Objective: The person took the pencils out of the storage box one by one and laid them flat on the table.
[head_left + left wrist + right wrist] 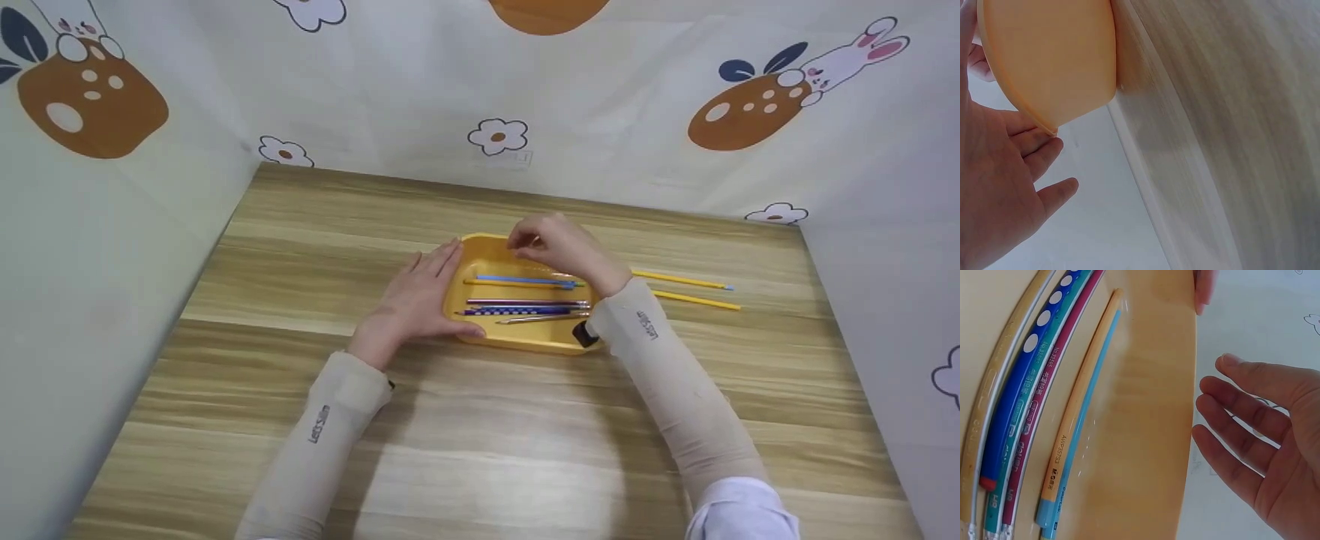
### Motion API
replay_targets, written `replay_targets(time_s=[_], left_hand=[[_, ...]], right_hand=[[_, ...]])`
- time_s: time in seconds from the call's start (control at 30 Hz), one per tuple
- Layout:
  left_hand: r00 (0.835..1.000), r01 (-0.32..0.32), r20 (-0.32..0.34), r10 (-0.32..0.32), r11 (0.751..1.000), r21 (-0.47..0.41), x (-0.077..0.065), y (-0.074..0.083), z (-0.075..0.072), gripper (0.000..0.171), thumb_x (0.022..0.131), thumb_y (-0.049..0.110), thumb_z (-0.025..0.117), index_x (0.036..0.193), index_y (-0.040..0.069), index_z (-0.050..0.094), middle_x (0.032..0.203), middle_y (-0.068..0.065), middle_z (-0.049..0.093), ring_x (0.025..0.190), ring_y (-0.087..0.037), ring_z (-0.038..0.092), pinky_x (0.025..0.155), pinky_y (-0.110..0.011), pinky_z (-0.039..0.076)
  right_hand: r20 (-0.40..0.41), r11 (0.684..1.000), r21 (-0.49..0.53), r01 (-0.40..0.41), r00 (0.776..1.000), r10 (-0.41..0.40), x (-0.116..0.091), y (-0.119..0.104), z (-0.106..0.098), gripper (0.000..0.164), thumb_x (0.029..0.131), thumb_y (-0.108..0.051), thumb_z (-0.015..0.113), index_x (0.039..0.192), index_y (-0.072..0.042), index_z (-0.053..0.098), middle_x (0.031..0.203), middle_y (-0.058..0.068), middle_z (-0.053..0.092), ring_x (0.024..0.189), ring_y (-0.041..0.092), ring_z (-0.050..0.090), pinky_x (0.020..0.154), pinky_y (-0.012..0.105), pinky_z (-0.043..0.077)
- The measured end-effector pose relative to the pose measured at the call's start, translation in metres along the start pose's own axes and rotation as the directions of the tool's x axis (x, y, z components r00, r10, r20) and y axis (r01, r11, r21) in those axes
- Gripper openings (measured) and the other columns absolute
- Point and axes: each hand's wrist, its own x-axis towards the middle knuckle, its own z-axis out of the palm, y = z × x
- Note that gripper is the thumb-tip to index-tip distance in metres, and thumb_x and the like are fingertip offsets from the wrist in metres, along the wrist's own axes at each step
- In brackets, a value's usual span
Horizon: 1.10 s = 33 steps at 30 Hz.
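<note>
My left hand point(417, 301) rests against the left end of a yellow plastic tray point(487, 259), its fingers nearly straight. Its thumb lies over the near left corner, and in the left wrist view the fingertips touch the tray's rim. Above the far side of the tray hovers my right hand point(566, 244), fingers loosely bent and holding nothing. Inside the tray lie a light blue pencil point(1092, 377) and a yellow pencil point(1067, 439) side by side. Nearer me are a maroon pencil point(1044, 399), a teal pencil point(1030, 388), a dotted blue pencil point(1016, 391) and a gold pencil point(985, 399).
Two yellow pencils point(682, 280) extend along the wooden table point(750, 390) to the right of the tray, their left ends hidden by my right arm. A printed curtain point(405, 82) walls the back and both sides.
</note>
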Motion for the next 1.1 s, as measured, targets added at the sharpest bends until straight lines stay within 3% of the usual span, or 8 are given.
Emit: replay_targets(time_s=[0.27,0.5,0.7,0.87,1.1], left_hand=[[1.0,0.003,0.001,-0.003,1.0,-0.001,-0.001,0.0,0.0,0.133,0.069,0.083,0.065,0.161,0.009,0.004,0.17,-0.007,0.008,0.157,-0.024,0.012,0.128,-0.052,0.013],[1.0,-0.008,-0.015,0.008,1.0,-0.014,0.0,-0.001,0.002,0.133,0.069,0.082,0.067,0.161,0.008,0.006,0.17,-0.007,0.009,0.157,-0.024,0.013,0.128,-0.053,0.014],[1.0,-0.014,-0.018,0.014,1.0,-0.022,0.0,-0.002,0.003,0.132,0.07,0.081,0.067,0.161,0.008,0.006,0.17,-0.007,0.008,0.157,-0.024,0.012,0.128,-0.053,0.013],[1.0,-0.013,-0.011,0.013,1.0,-0.022,-0.001,-0.002,0.002,0.133,0.069,0.082,0.066,0.161,0.008,0.005,0.17,-0.007,0.008,0.157,-0.023,0.011,0.128,-0.053,0.013],[1.0,-0.008,0.001,0.008,1.0,-0.014,-0.001,-0.001,0.001,0.134,0.069,0.084,0.064,0.161,0.009,0.003,0.17,-0.005,0.005,0.157,-0.022,0.009,0.128,-0.051,0.011]], right_hand=[[-0.016,1.0,-0.02,0.005,1.0,-0.006,0.005,0.003,-0.001,0.015,0.095,-0.013,0.068,0.105,-0.005,0.075,0.104,0.009,0.075,0.097,0.023,0.069,0.09,0.038,0.059],[-0.057,0.983,-0.131,0.132,0.989,-0.14,0.006,0.005,0.007,0.016,0.094,-0.016,0.068,0.106,-0.008,0.074,0.106,0.007,0.075,0.101,0.024,0.07,0.094,0.039,0.057],[-0.074,0.974,-0.136,0.183,0.978,-0.194,0.005,0.006,0.013,0.02,0.094,-0.021,0.07,0.109,-0.008,0.073,0.107,0.006,0.075,0.103,0.024,0.069,0.097,0.039,0.056],[-0.008,0.979,-0.074,0.19,0.982,-0.191,0.005,0.005,0.017,0.02,0.092,-0.02,0.072,0.107,-0.007,0.074,0.104,0.007,0.075,0.099,0.023,0.07,0.092,0.038,0.058],[0.183,0.995,0.015,0.098,0.978,-0.099,0.004,0.003,0.025,0.025,0.089,-0.02,0.076,0.111,-0.007,0.073,0.105,0.006,0.075,0.093,0.019,0.069,0.087,0.035,0.06]])
